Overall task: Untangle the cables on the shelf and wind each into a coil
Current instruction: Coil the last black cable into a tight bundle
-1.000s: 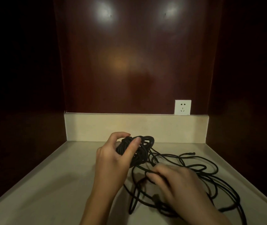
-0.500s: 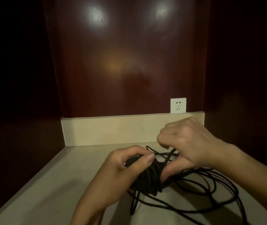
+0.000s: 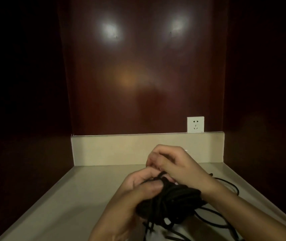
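A thick bundle of black cable (image 3: 171, 200) is lifted above the beige shelf (image 3: 65, 202). My left hand (image 3: 138, 186) grips the bundle from the left, thumb pressed on top. My right hand (image 3: 175, 164) is just above and behind it, fingers curled around a strand at the bundle's top. Loose loops of the same black cable (image 3: 225, 186) trail off to the right and lie on the shelf under my right forearm. Where the strand runs inside my right hand is hidden.
A white wall socket (image 3: 195, 124) sits on the dark wood back panel above the beige upstand (image 3: 114, 148). Dark side walls close in the shelf left and right. The shelf's left half (image 3: 55, 214) is bare beige surface.
Both hands and the bundle rose and came toward me. My right hand swung from the shelf up over the bundle, carrying a strand across its top.
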Available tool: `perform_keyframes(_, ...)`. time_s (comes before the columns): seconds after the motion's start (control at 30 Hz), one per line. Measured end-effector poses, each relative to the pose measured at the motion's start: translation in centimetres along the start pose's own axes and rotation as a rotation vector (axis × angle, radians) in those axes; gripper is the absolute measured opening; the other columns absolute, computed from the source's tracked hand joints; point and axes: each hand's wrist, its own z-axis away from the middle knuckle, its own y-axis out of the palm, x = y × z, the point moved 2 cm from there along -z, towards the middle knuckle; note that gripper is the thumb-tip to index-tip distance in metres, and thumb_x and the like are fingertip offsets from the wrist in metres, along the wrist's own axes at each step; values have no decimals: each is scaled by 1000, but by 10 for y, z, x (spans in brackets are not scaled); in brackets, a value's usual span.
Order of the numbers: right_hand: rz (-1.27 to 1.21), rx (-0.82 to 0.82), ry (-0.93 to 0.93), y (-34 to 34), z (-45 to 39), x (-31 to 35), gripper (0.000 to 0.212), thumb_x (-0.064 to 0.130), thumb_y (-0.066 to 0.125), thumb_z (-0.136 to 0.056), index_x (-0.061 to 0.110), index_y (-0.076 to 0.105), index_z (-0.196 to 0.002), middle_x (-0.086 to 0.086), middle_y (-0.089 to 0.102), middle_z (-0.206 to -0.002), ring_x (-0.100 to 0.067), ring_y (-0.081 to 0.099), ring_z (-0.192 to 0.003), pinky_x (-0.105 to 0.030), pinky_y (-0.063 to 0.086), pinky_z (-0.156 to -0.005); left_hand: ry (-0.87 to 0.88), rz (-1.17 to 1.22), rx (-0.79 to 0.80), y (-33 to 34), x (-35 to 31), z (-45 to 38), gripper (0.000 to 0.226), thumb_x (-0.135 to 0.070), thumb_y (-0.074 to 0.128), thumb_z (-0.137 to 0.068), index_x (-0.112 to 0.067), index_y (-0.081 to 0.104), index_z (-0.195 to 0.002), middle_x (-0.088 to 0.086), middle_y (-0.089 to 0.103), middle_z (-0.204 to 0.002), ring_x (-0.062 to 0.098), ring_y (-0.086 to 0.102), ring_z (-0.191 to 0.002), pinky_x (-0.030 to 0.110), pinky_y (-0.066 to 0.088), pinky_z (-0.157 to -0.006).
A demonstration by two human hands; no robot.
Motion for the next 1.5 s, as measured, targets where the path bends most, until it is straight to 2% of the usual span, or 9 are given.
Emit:
perform_keyframes(0.1, -158, -14, 100, 2, 5, -1, 52, 50, 56, -93, -1, 66, -90, -10, 65, -79, -13, 62, -76, -23, 49, -73, 18, 64, -130, 1, -1, -3, 97, -48, 92, -41, 16, 63, -108, 24, 59, -98, 34, 51, -94, 36, 40, -75)
perform_keyframes(0.2, -194, -61, 162, -1, 14, -2, 26, 22, 56, -98, -2, 66, -96, -18, 68, -88, -19, 65, -82, -29, 51, -77, 35, 85, -190, 1, 1, -3, 59, -37, 77, -60, 4, 71, -103, 21, 59, -101, 30, 49, -93, 32, 35, -66)
perform_keyframes(0.37, -184, -45, 297, -3, 26, -7, 27, -12, 47, -95, 7, 66, -99, 1, 67, -72, -18, 55, -53, -22, 38, -45, 36, 124, -345, -2, -1, -5, 39, -30, 74, -51, -7, 72, -82, 15, 57, -83, 25, 54, -72, 27, 44, -55)
perform_keyframes(0.5, -244, 33, 314, -1, 33, -1, 21, -2, 45, -101, 9, 63, -105, 11, 53, -54, -6, 36, -42, -18, 27, -39, 42, 196, -325, -4, 0, -5, 31, -35, 73, -51, -14, 72, -74, 12, 55, -81, 20, 54, -65, 25, 44, -54)
perform_keyframes(0.67, -277, -36, 312, 3, 39, -8, 22, 20, 47, -104, 4, 58, -115, 12, 44, -55, -3, 29, -42, -18, 22, -39, 117, 711, -59, 6, 2, -15, 55, -27, 77, -86, 19, 60, -112, 29, 67, -90, 25, 67, -57, 29, 56, -56)
perform_keyframes(0.8, 129, -62, 124, 16, 47, -23, 23, 44, 60, -93, 29, 61, -111, 13, 55, -69, -2, 50, -61, -23, 38, -57, 133, 527, -435, -7, 18, -22, 44, -41, 58, -85, -1, 63, -102, 1, 49, -57, 3, 33, -38, 16, 31, -40)
perform_keyframes(1.0, 540, 87, 159, 20, 49, -33, 40, 73, 49, -86, 38, 42, -105, 1, 58, -74, -12, 56, -69, -32, 46, -65, 55, 489, -497, -9, 23, -19, 55, -48, 53, -88, 0, 63, -113, -1, 33, -56, 5, 25, -38, 17, 20, -38)
perform_keyframes(1.33, 254, 157, 195, 36, 63, -48, 45, 66, 46, -88, 51, 49, -130, 0, 64, -94, -13, 64, -89, -39, 52, -89, 252, 160, -523, -13, 19, -15, 46, -38, 58, -82, -2, 66, -109, 6, 65, -73, 4, 53, -50, 16, 40, -45)
perform_keyframes(1.5, 727, 293, 11, 43, 68, -49, 60, 67, 33, -91, 39, 31, -143, -6, 67, -113, -23, 62, -110, -44, 49, -94, 307, -2, -644, -16, 25, -16, 39, -49, 78, -74, -20, 72, -99, 6, 75, -84, 22, 65, -74, 26, 49, -59)
